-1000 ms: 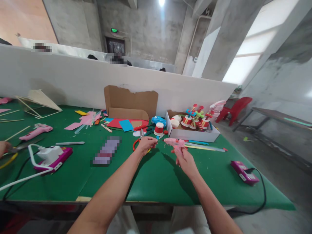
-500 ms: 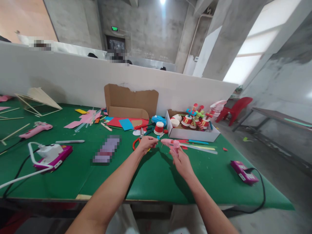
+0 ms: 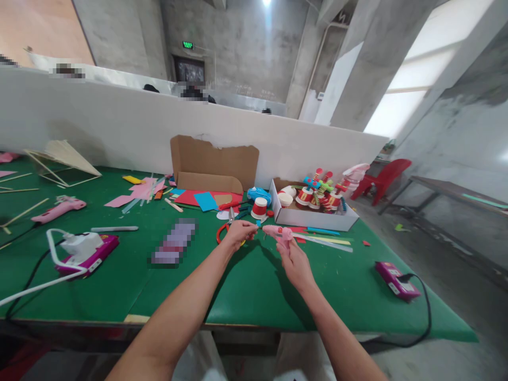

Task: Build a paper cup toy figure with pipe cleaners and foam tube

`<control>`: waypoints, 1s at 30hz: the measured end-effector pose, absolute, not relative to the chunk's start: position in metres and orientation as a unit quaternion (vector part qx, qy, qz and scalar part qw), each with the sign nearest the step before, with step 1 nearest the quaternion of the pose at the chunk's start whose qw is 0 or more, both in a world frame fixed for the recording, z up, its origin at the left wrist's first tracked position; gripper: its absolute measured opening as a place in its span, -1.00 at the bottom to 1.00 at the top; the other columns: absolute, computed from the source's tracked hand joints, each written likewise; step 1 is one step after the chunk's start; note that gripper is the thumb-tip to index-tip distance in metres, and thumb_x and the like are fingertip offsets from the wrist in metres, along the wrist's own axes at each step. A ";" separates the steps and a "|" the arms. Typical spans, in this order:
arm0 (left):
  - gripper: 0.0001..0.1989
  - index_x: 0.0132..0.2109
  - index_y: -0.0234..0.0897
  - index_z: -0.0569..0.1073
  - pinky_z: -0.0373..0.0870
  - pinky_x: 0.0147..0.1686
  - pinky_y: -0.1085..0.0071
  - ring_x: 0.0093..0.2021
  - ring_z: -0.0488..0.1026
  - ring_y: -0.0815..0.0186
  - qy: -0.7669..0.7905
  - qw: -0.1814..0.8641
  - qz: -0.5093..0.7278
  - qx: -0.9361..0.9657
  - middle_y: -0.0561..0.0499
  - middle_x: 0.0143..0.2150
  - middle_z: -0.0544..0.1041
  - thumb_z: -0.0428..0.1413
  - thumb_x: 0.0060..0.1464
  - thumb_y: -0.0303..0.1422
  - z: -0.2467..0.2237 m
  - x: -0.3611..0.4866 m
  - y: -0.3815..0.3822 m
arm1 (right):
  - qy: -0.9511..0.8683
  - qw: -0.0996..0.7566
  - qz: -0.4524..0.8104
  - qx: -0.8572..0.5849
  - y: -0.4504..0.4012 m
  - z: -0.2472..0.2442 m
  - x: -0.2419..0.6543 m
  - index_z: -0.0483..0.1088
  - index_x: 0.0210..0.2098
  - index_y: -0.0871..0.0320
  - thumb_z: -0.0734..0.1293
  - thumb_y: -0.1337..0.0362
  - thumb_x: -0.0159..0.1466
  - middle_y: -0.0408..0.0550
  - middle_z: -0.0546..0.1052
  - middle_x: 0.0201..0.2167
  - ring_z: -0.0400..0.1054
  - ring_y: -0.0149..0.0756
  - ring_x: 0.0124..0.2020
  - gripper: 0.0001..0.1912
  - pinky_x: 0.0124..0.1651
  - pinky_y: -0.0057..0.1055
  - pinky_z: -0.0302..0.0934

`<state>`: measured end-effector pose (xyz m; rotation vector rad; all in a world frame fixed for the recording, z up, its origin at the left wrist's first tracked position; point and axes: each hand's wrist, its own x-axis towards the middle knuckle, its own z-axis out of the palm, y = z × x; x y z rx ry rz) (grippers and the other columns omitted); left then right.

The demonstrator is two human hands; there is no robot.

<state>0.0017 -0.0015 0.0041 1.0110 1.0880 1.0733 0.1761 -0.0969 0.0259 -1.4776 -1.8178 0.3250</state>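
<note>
My right hand (image 3: pixel 296 262) is wrapped round the handle of a pink hot glue gun (image 3: pixel 275 231), its nozzle pointing left. Facing that nozzle, my left hand (image 3: pixel 242 232) pinches a small blue piece (image 3: pixel 258 224), too small to make out fully. The nozzle tip is at or very near the piece; whether they touch I cannot tell. Partly behind my left hand lie orange-handled pliers (image 3: pixel 232 216). Just beyond both hands stands an upturned red and white paper cup (image 3: pixel 259 208).
A white box (image 3: pixel 317 218) of cup figures stands at the back right. Coloured paper (image 3: pixel 205 201) lies near a cardboard piece (image 3: pixel 214 159). Power strips sit left (image 3: pixel 93 256) and right (image 3: pixel 397 280), with cords. A second glue gun (image 3: pixel 59 209) lies far left.
Both hands, the glue gun and the small blue piece stay almost where they were. The view has shifted very slightly.
</note>
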 end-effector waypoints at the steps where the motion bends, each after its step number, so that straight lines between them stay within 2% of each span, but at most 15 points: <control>1: -0.79 -0.60 -0.36 0.46 0.19 -0.61 0.52 -0.65 0.27 0.49 0.471 0.609 0.465 0.437 0.05 -0.64 0.42 0.32 -0.29 -0.34 0.004 0.002 -0.002 | -0.713 0.377 0.126 -0.578 -0.097 0.026 0.176 0.40 0.05 0.11 0.13 0.11 0.32 0.05 0.59 -0.24 0.47 -0.08 -0.11 -0.58 -0.12 -0.24 0.34; 6: -0.79 -0.61 -0.37 0.46 0.18 -0.61 0.51 -0.66 0.25 0.49 0.469 0.608 0.469 0.437 0.05 -0.65 0.41 0.32 -0.27 -0.35 0.005 0.002 -0.003 | -0.716 0.376 0.113 -0.578 -0.097 0.025 0.175 0.39 0.07 0.15 0.11 0.11 0.32 0.12 0.56 -0.07 0.42 -0.06 0.03 -0.55 0.01 -0.21 0.31; 12: -0.79 -0.61 -0.37 0.46 0.19 -0.60 0.51 -0.66 0.25 0.49 0.467 0.609 0.470 0.436 0.05 -0.65 0.41 0.32 -0.27 -0.35 0.006 0.002 -0.003 | -0.721 0.369 0.112 -0.575 -0.095 0.023 0.174 0.33 0.14 0.22 0.08 0.09 0.33 0.16 0.42 0.14 0.29 -0.07 0.20 -0.48 0.18 -0.20 0.21; 30: -0.86 -0.56 -0.40 0.48 0.22 -0.59 0.53 -0.67 0.28 0.50 0.476 0.610 0.461 0.435 0.05 -0.64 0.43 0.27 -0.19 -0.44 0.002 0.002 0.000 | -0.733 0.358 0.092 -0.571 -0.095 0.024 0.174 0.32 0.16 0.25 0.06 0.14 0.34 0.14 0.41 0.15 0.29 -0.11 0.19 -0.49 0.17 -0.24 0.23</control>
